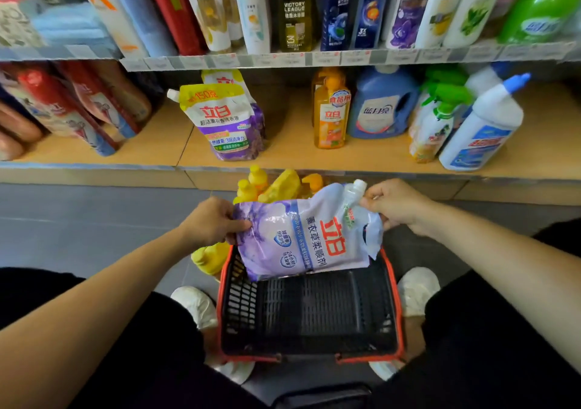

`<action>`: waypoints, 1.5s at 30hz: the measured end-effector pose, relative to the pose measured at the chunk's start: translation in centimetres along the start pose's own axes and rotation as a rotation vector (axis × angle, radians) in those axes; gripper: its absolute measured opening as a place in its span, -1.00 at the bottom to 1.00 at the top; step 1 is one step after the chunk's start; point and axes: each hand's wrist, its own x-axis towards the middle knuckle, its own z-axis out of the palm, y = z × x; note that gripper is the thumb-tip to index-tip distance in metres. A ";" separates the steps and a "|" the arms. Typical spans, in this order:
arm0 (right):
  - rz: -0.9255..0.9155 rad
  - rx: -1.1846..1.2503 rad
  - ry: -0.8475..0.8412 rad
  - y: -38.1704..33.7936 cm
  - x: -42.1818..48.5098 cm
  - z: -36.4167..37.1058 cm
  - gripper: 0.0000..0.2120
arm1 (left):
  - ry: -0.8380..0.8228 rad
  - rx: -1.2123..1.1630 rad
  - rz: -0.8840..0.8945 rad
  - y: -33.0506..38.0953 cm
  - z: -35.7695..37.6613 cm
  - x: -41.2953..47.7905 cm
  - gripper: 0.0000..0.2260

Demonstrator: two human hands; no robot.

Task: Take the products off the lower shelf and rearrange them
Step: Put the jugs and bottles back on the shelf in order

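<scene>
Together, both hands' fingers [242, 224] pinch the lavender pouch [306, 235] above the basket [399, 311].

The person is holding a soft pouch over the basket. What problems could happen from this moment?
1. The left hand and the right hand hold the lavender pouch only by its ends. This grip is small, so the soft bag may sag and slip.
2. The yellow bottles sit on the floor just behind the basket. Moving the pouch toward the shelf might knock them.
</scene>
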 end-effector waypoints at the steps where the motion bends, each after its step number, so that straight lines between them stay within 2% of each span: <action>1: 0.061 -0.034 -0.036 1.1 0.1 1.1 -0.81 | -0.051 0.043 -0.027 -0.5 0.8 0.0 -0.68; 4: 0.230 -0.094 -0.145 4.5 0.3 4.2 -0.81 | -0.211 0.107 -0.032 -1.9 3.7 -0.2 -0.62; 6: 0.266 -0.119 -0.232 6.7 0.6 6.1 -0.85 | -0.273 0.157 0.003 -3.0 5.8 -0.2 -0.59; 8: 0.274 -0.163 -0.303 8.5 0.7 7.4 -0.86 | -0.306 0.236 0.041 -4.2 7.6 -0.1 -0.55; 12: 0.304 -0.185 -0.304 10.3 1.1 8.5 -0.79 | -0.318 0.247 0.015 -6.1 9.8 0.5 -0.51; 17: 0.419 -0.179 -0.321 11.0 2.0 8.8 -0.90 | -0.284 0.143 -0.142 -7.2 11.7 2.0 -0.68; 20: 0.475 -0.202 -0.330 11.2 2.7 9.4 -0.75 | -0.338 0.061 -0.228 -7.4 12.6 2.4 -0.79; 22: 0.444 -0.249 -0.350 11.2 3.0 9.9 -0.78 | -0.429 0.015 -0.249 -6.9 12.8 2.3 -0.95; 24: 0.383 -0.293 -0.381 11.2 3.4 10.2 -0.83 | -0.455 -0.060 -0.264 -6.7 12.6 2.6 -0.79; 27: 0.213 -0.428 -0.424 10.1 3.9 10.2 -0.58 | -0.445 -0.024 -0.188 -6.0 11.6 3.0 -0.78; 29: 0.069 -0.550 -0.443 8.5 4.1 10.0 -0.58 | -0.405 -0.013 -0.127 -5.3 10.8 3.3 -0.86; 31: -0.117 -0.635 -0.430 6.6 4.5 9.8 -0.73 | -0.362 -0.082 -0.099 -4.6 10.1 3.4 -0.92; 33: -0.296 -0.679 -0.365 4.3 5.0 9.7 -0.83 | -0.324 -0.113 -0.060 -4.1 9.2 3.4 -0.94; 36: -0.432 -0.657 -0.250 1.4 6.3 9.7 -0.84 | -0.238 -0.123 -0.001 -3.9 7.1 3.4 -0.92; 39: -0.469 -0.717 -0.180 -0.3 8.3 9.9 -0.76 | 0.073 0.000 0.013 -4.9 4.5 3.7 -0.91; 41: -0.422 -0.786 -0.203 -0.5 9.6 10.1 -0.64 | 0.264 0.047 -0.040 -6.1 2.9 3.9 -0.93; 43: -0.331 -0.833 -0.263 -0.1 10.8 10.5 -0.51 | 0.316 0.044 -0.110 -7.6 2.0 4.3 -0.84; 45: -0.256 -0.861 -0.311 0.5 11.6 10.9 -0.50 | 0.231 0.012 -0.183 -9.1 1.8 4.7 -0.65</action>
